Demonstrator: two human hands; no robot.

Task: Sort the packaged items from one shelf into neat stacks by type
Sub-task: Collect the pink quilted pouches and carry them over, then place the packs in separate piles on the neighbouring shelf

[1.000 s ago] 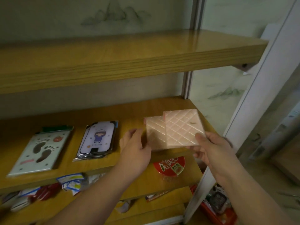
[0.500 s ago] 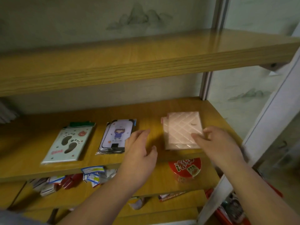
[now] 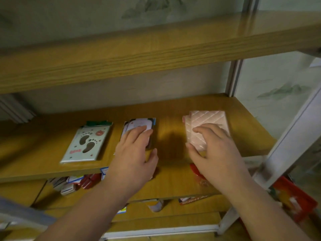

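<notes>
I've set the pink packets (image 3: 206, 126) down on the shelf (image 3: 170, 129); my right hand (image 3: 213, 150) now rests flat on them. My left hand (image 3: 135, 153), fingers straight, has moved onto the phone-case stack (image 3: 139, 125), so both piles need only squaring.

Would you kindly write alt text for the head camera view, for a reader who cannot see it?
A person's right hand rests on a stack of pink quilted packages while the left hand rests on a stack of cartoon-print packages, both on a wooden shelf. A footprint-print package lies further left.
</notes>
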